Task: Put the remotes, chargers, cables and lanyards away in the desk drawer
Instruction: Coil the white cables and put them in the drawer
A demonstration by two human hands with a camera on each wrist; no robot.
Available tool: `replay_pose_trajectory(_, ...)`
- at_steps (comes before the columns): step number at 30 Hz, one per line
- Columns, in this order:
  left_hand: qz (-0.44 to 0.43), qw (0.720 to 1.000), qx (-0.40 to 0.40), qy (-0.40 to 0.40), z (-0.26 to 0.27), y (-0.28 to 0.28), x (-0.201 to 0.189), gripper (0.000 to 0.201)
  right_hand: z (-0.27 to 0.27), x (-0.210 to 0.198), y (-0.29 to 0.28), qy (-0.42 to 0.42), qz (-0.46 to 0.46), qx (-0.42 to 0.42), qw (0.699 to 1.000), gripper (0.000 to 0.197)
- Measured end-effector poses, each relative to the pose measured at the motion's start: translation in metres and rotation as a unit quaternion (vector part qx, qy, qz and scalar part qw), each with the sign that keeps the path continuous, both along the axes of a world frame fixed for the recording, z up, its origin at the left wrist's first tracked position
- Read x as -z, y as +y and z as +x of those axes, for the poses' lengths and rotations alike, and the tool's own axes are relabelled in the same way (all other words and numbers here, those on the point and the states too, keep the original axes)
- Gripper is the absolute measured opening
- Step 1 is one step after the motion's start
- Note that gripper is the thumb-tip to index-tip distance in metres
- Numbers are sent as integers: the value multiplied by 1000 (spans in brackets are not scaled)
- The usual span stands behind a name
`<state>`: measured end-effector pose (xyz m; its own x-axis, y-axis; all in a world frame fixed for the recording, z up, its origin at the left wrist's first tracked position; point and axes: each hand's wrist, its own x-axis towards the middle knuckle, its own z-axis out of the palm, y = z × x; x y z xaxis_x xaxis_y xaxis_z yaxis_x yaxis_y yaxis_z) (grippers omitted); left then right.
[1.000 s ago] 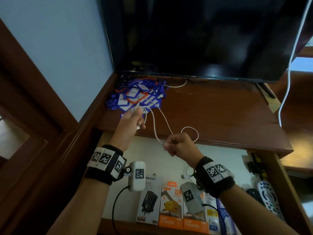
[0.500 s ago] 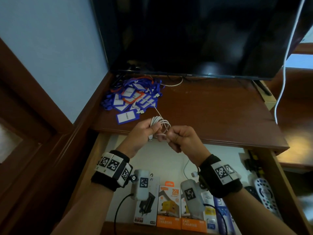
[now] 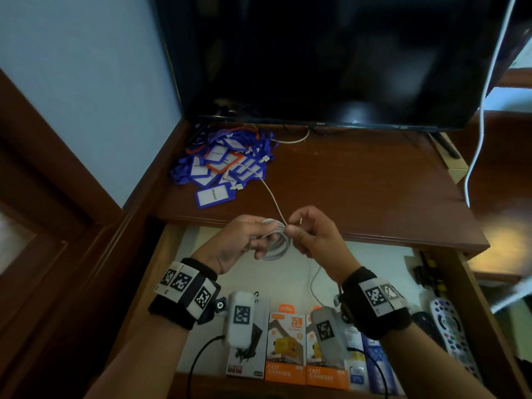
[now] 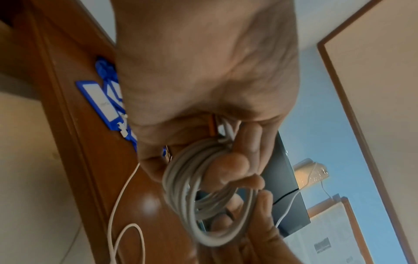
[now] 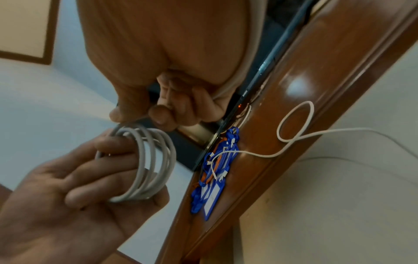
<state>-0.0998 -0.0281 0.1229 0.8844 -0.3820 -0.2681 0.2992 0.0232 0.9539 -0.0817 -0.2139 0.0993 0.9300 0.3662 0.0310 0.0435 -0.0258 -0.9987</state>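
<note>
My left hand (image 3: 247, 240) grips a coil of white cable (image 3: 275, 241) above the open desk drawer (image 3: 290, 269); the loops (image 4: 203, 200) hang round its fingers. My right hand (image 3: 305, 234) pinches the cable strand (image 5: 133, 121) right beside the coil. A free length of the cable (image 3: 270, 197) runs back over the desk top to a pile of blue and orange lanyards with card holders (image 3: 227, 165) at the back left. Charger boxes (image 3: 288, 347) and remotes (image 3: 452, 326) lie in the drawer.
A dark TV (image 3: 331, 59) stands at the back of the wooden desk top (image 3: 359, 191). Another white cable (image 3: 483, 110) hangs down at the right. A thin white cable (image 3: 315, 286) loops inside the drawer. A wall and wooden frame bound the left side.
The hands came together over the drawer's front edge; the cable, stretched between them a second ago, is now wound into several loops on my left hand, and the free length is shorter.
</note>
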Motion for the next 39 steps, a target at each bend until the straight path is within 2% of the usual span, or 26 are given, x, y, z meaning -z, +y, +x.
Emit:
replay_pose_trajectory(3,-45,999,-19,18,-1,-4,-2,19,-7,1,6,29,-8,-41,999,22)
replay_pose_trajectory(6,-75,994,-65,34,-1,-7,-4,22,-11,3,13,18,-25,-74,997,12)
replay_pose_trajectory(9,-72,990,-108,51,2,-10,-3,20,-9,5,18,27,-47,-45,997,11)
replay_pose_trajectory(13,92,987,-131,19,3,-13,4,28,-7,5,22,50,-78,18,996,22)
replay_pose_trajectory(15,176,974,-133,-49,2,-14,7,35,-7,4,22,59,-75,30,995,23)
replay_pose_trajectory(18,276,939,-123,-163,2,-12,10,42,-7,4,21,65,-80,39,994,26)
replay_pose_trajectory(20,265,945,-109,-155,2,-8,10,40,-7,4,20,72,-80,44,993,27)
replay_pose_trajectory(23,203,966,-92,-133,-1,-5,5,29,-8,6,19,73,-80,46,993,27)
replay_pose_trajectory(27,157,964,-170,-131,-5,-8,6,26,-9,4,22,61,-74,44,994,26)
replay_pose_trajectory(31,157,960,-198,-118,-7,-5,6,25,-7,-3,11,2,-49,56,997,18)
replay_pose_trajectory(35,131,969,-191,-81,-8,-4,-4,19,-7,-3,-5,-47,29,56,997,8)
replay_pose_trajectory(39,121,980,-147,-60,-10,-7,-15,18,-2,1,-4,-73,11,114,991,9)
